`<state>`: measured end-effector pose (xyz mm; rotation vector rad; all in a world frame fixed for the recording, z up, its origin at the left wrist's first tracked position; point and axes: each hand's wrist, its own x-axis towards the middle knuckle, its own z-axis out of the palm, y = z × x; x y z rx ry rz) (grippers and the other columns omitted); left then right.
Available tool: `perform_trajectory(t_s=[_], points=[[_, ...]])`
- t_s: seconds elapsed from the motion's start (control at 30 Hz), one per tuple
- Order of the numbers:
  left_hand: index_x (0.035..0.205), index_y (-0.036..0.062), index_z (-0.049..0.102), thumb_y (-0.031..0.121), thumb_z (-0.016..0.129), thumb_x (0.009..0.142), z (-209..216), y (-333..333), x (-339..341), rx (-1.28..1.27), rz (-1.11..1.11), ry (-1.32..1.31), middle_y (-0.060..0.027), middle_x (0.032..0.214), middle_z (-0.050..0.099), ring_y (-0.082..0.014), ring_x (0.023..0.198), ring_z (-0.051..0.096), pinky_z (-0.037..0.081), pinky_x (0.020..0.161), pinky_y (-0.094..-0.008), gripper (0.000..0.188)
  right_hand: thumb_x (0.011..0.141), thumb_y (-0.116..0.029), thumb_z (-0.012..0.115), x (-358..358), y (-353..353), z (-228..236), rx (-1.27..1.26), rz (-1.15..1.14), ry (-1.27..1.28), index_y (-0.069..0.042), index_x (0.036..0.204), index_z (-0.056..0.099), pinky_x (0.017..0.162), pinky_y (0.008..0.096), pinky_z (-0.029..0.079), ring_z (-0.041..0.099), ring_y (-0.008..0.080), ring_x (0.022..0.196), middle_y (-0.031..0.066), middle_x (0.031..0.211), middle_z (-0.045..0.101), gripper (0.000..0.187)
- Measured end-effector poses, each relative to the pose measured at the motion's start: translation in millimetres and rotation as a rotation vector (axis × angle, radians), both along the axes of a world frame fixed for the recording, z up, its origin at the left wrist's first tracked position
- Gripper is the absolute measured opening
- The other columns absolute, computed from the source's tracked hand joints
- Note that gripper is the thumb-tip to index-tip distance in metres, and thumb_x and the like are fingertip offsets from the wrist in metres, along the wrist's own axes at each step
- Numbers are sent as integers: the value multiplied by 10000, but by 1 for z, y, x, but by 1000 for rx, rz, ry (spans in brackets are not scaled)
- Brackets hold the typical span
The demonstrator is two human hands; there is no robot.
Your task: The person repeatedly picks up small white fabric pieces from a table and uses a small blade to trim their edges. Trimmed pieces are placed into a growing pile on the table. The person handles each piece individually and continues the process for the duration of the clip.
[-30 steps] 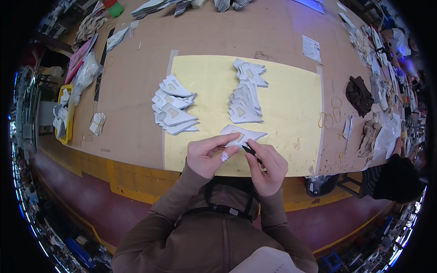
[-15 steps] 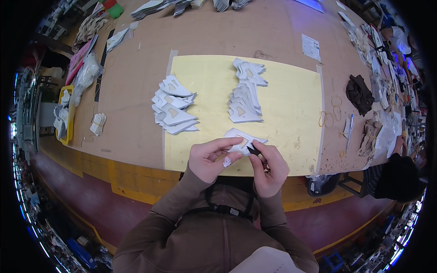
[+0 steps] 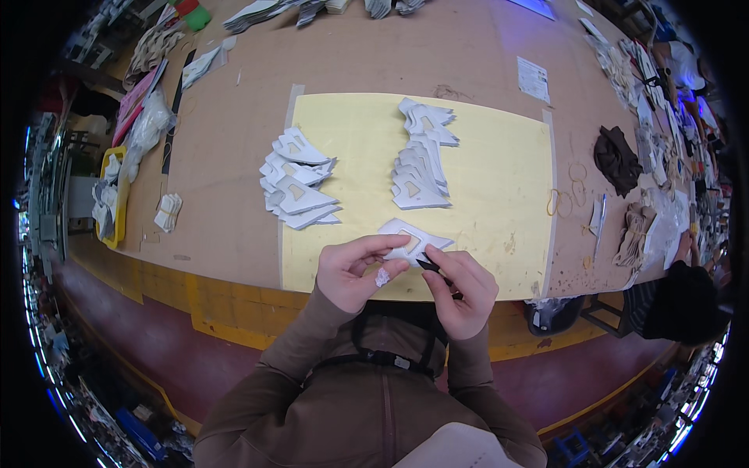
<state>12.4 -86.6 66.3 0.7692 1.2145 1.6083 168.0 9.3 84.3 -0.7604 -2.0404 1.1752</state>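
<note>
Brown worktable (image 3: 234, 210) with a pale yellow mat (image 3: 499, 179) taped onto it; yellow-painted front edge just below my wrists, dark red floor beneath. Cluttered benches ring the room.

My left hand (image 3: 353, 273) pinches a white cut piece (image 3: 409, 238) by its near edge, thumb and forefinger closed on it; a small crumpled white scrap (image 3: 383, 277) sits against the thumb. My right hand (image 3: 462, 290) is clenched on a small dark tool (image 3: 431, 267), its tip touching the piece just right of my left fingertips.

Beyond my fingers: one stack of white pieces (image 3: 300, 179) up-left, another stack (image 3: 421, 164) straight ahead, both well apart from my hands. Bare mat lies right of my right hand. Rubber bands (image 3: 563, 201) rest past the mat's right edge.
</note>
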Motion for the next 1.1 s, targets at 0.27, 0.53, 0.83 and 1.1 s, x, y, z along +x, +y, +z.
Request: perform_trajectory(t_s=[0.27,0.53,0.83,1.1], points=[[1152,-66,625,-41,679,851,4,1,2,-45,28,163,-140,1035,685,-147,936,651,529,827,-258,307,781,74,689,4,-5,-5,-182,-15,30,-1,1127,664,526,228,424,593,130,658,107,854,651,356],[1139,-22,655,0,706,843,3,2,4,-13,41,326,-108,990,702,-105,891,646,525,786,-240,302,785,72,663,-1,-10,-2,-249,-87,82,28,1109,662,530,214,332,461,86,617,64,795,592,327],[1121,-77,628,-57,709,818,2,-1,0,-83,23,259,-146,1025,685,-183,953,659,525,857,-289,315,776,86,673,5,1,0,-154,24,18,6,1138,669,532,228,414,568,130,630,101,831,636,370],[1104,-54,647,-40,720,815,5,-1,-1,-82,49,444,-116,995,698,-149,907,658,524,834,-271,298,776,79,681,-2,-4,-12,80,-16,46,-41,1124,693,543,253,435,571,161,624,87,809,614,368]])
